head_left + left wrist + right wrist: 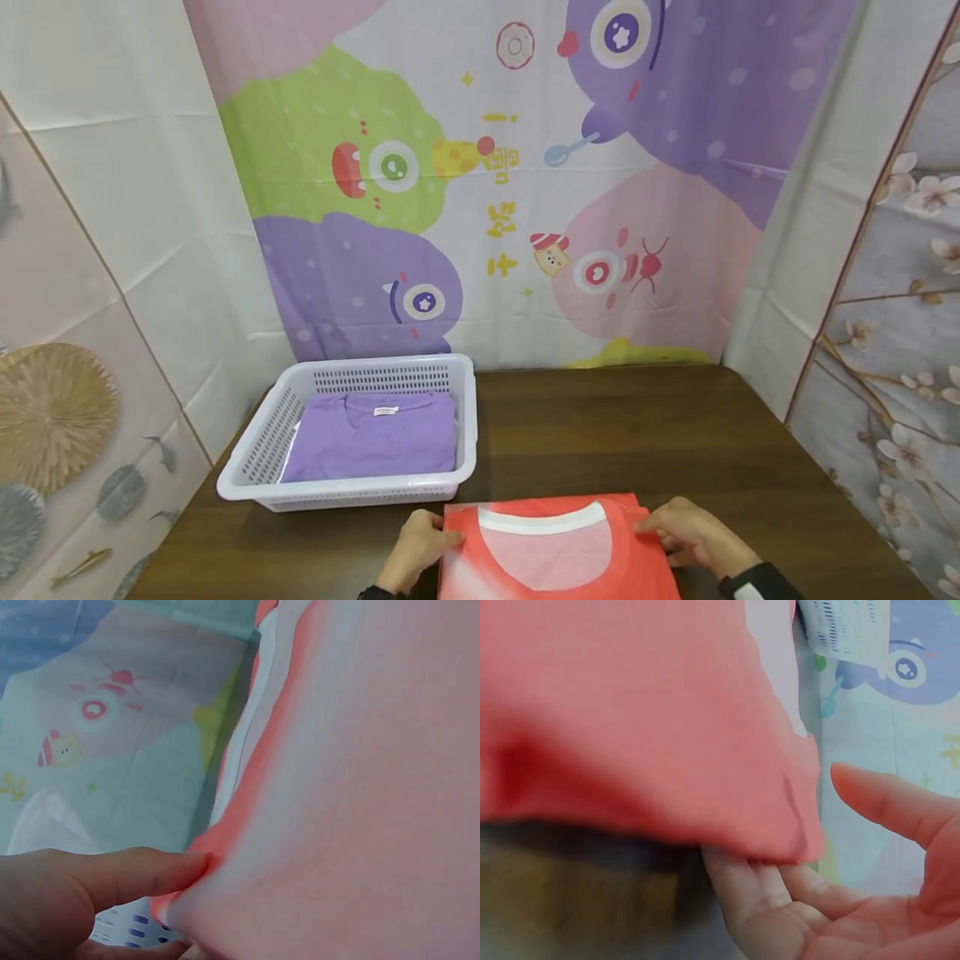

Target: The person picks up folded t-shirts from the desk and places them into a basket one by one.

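Note:
A folded coral-red T-shirt (648,554) with a white neckband lies at the table's front edge in the head view, its collar facing away from me. My left hand (420,542) pinches its left shoulder corner. In the left wrist view the thumb (150,871) lies on top of the cloth and the fingers go beneath. At the opposite corner is my right hand (693,533). The right wrist view shows its fingers (761,900) extended under the shirt's edge, fingertips hidden by the cloth, while the thumb (885,799) stands apart from the fabric.
A white plastic basket (360,492) stands left of the shirt on the dark wooden table (600,433). Inside it lies a folded purple T-shirt (375,446), with white cloth showing beneath its left edge. A cartoon-printed curtain (510,317) hangs behind the table's far edge.

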The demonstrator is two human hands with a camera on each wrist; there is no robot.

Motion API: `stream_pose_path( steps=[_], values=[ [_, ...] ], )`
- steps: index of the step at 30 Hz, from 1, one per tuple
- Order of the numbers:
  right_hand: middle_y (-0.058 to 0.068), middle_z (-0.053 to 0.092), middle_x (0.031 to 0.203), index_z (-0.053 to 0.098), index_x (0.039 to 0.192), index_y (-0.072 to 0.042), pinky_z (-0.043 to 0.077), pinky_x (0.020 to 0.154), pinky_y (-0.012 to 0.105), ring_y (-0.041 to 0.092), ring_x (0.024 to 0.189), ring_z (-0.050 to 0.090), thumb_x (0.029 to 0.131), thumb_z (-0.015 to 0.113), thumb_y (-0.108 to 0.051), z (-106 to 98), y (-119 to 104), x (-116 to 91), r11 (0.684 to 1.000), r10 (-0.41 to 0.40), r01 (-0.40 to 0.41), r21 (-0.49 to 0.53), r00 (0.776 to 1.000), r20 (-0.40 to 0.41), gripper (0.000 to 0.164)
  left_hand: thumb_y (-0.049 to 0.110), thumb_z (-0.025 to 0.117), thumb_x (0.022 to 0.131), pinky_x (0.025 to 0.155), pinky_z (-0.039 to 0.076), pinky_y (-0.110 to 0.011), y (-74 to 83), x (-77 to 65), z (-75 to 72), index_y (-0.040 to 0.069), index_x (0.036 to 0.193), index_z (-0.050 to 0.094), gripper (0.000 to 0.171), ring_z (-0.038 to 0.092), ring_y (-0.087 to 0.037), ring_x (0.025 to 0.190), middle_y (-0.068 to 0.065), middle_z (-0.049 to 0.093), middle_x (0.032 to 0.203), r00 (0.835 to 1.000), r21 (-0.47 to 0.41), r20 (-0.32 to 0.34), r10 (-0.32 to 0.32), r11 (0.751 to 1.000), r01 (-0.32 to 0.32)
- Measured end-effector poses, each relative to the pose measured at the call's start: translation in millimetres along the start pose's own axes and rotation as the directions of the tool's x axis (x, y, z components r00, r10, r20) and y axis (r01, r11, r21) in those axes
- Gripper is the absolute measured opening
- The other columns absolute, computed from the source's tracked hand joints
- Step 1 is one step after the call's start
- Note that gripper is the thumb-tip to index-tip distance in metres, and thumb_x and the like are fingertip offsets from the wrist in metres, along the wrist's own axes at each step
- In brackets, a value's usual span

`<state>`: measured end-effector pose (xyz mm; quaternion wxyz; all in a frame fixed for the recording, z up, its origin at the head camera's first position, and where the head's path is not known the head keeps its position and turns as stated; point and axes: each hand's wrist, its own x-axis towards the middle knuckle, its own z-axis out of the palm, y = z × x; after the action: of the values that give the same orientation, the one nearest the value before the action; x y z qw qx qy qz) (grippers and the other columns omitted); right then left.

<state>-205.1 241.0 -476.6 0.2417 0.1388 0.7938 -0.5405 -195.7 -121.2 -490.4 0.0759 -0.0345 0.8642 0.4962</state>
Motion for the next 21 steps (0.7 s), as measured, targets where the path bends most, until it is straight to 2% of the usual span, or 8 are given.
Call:
stream_pose_path(
  steps=[3,5,8,9,13,15,17,21],
  values=[
    [-0.005,0.051,0.061,0.060,0.083,-0.001,0.055,0.066,0.030,0.009,0.064,0.056,0.083,0.065,-0.012,6.0,-6.9,6.0,0.999,0.018,-0.017,0.031,0.999,-0.044,0.012,0.009,0.067,0.080,0.062,0.049,-0.029,1.2,1.8,1.2,-0.014,0.086,0.062,0.024,0.055,-0.018,0.072,-0.016,0.064,0.082,1.000,-0.006,-0.006,-0.028,1.000,0.028],
    [-0.004,0.049,0.061,0.059,0.084,0.001,0.055,0.065,0.030,0.010,0.063,0.056,0.081,0.065,-0.010,9.5,-8.8,8.6,0.998,0.006,-0.003,0.055,0.998,-0.055,0.013,0.010,0.067,0.081,0.062,0.048,-0.029,1.1,2.5,2.5,-0.013,0.086,0.062,0.025,0.055,-0.018,0.071,-0.015,0.064,0.081,0.999,-0.007,-0.018,-0.039,0.999,0.039],
    [0.005,0.057,0.079,0.052,0.096,0.010,0.055,0.067,0.031,0.016,0.073,0.061,0.081,0.064,-0.008,11.5,-9.5,10.9,0.996,0.012,-0.007,0.089,0.998,-0.055,0.027,0.011,0.068,0.080,0.061,0.047,-0.028,-0.5,4.0,5.0,-0.012,0.084,0.063,0.024,0.054,-0.017,0.070,-0.012,0.063,0.079,0.998,-0.027,-0.040,-0.041,0.999,0.040],
    [0.007,0.059,0.080,0.052,0.097,0.012,0.056,0.067,0.031,0.017,0.073,0.062,0.080,0.064,-0.008,12.4,-9.4,11.4,0.996,0.013,-0.008,0.089,0.998,-0.063,0.029,0.011,0.068,0.080,0.061,0.046,-0.027,-1.4,4.5,5.8,-0.012,0.083,0.063,0.024,0.053,-0.016,0.070,-0.011,0.063,0.078,0.998,-0.032,-0.047,-0.039,0.999,0.038],
    [0.011,0.060,0.086,0.054,0.096,0.013,0.054,0.069,0.031,0.019,0.077,0.060,0.081,0.064,-0.008,13.1,-9.0,11.4,0.998,0.029,-0.025,0.058,0.996,-0.081,0.028,0.010,0.068,0.079,0.059,0.045,-0.025,-4.3,4.9,7.3,-0.011,0.081,0.064,0.021,0.052,-0.014,0.067,-0.007,0.062,0.074,0.998,-0.055,-0.054,-0.013,0.998,0.010],
    [0.007,0.064,0.080,0.062,0.092,0.009,0.055,0.067,0.030,0.016,0.072,0.062,0.079,0.064,-0.008,15.1,-7.1,11.6,0.998,-0.008,0.013,0.054,0.996,-0.088,0.021,0.008,0.067,0.079,0.059,0.046,-0.025,-5.3,4.4,7.2,-0.013,0.083,0.064,0.021,0.053,-0.013,0.067,-0.008,0.064,0.074,0.999,-0.067,-0.053,0.006,0.998,-0.010],
    [0.005,0.063,0.077,0.062,0.089,0.007,0.054,0.065,0.030,0.016,0.070,0.060,0.079,0.064,-0.008,16.5,-5.7,11.6,0.998,-0.029,0.035,0.059,0.994,-0.103,0.018,0.006,0.065,0.078,0.059,0.047,-0.024,-5.7,3.7,7.2,-0.015,0.087,0.064,0.022,0.054,-0.012,0.067,-0.010,0.066,0.075,0.998,-0.080,-0.052,0.023,0.996,-0.028],
    [0.005,0.063,0.078,0.062,0.096,0.010,0.053,0.064,0.030,0.015,0.069,0.060,0.080,0.063,-0.009,18.6,-3.4,11.7,0.996,-0.060,0.067,0.054,0.990,-0.124,0.025,0.004,0.063,0.078,0.060,0.049,-0.024,-5.5,1.5,7.3,-0.018,0.093,0.062,0.027,0.059,-0.011,0.068,-0.015,0.070,0.077,0.997,-0.122,-0.053,0.050,0.991,-0.056]
  ],
)
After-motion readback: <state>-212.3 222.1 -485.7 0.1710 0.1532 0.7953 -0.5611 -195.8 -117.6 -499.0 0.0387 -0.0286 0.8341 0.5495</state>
